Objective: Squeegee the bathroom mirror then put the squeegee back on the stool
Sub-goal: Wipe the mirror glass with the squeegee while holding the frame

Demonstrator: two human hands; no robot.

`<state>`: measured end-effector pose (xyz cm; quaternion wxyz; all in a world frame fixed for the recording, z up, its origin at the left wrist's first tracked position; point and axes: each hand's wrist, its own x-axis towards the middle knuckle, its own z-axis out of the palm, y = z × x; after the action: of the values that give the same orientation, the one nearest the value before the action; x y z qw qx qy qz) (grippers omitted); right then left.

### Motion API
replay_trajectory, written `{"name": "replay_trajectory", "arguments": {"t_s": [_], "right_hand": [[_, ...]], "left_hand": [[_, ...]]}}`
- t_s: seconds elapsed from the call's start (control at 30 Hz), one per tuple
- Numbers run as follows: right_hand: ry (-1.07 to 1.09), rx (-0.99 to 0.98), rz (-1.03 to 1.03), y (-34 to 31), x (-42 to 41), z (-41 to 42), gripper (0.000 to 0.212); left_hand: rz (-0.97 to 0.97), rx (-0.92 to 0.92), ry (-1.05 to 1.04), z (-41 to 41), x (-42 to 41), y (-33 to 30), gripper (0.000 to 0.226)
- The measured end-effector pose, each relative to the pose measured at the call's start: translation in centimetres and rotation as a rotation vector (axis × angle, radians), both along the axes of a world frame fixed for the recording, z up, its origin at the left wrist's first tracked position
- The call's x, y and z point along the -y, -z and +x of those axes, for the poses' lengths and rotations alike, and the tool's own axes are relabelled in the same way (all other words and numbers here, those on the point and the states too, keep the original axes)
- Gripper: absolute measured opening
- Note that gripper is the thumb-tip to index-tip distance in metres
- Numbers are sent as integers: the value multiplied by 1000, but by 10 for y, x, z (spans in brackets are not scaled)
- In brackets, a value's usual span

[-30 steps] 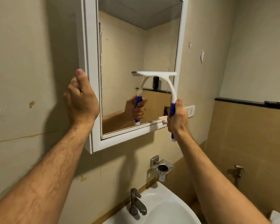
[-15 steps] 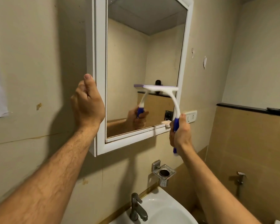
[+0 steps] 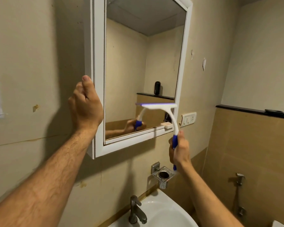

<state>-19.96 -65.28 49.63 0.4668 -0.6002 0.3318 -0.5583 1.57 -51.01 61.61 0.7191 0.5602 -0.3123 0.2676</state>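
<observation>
The right hand [image 3: 179, 149] is wrapped around the blue grip of the squeegee [image 3: 168, 114], held just below the mirror's lower right corner. The white neck curves up and left from the grip, and the blade lies level against the glass low on the mirror [image 3: 138, 63], on its right half, with its right end almost at the inner edge of the white frame [image 3: 98, 79]. Most of the glass above the blade is open. The left hand [image 3: 86, 106] grips the frame's left outer edge, thumb pointing up along it and fingers curled behind. Below the right hand a metal holder [image 3: 162, 175] juts from the wall, close under the handle's end. Nearer, a faucet [image 3: 136, 210] stands at the sink [image 3: 167, 210] rim. A switch plate [image 3: 188, 118] sits just right of the frame.
</observation>
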Motion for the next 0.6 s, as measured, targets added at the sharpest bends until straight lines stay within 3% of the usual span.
{"name": "replay_trajectory", "arguments": {"t_s": [0.17, 0.47, 0.6], "right_hand": [[-30, 55, -40, -48, 3, 13, 58], [-46, -51, -17, 44, -6, 8, 59], [-64, -58, -52, 17, -3, -1, 58]], "left_hand": [[11, 8, -7, 2, 0, 0, 48], [-12, -3, 11, -1, -1, -1, 46], [-11, -4, 19, -1, -1, -1, 46]]}}
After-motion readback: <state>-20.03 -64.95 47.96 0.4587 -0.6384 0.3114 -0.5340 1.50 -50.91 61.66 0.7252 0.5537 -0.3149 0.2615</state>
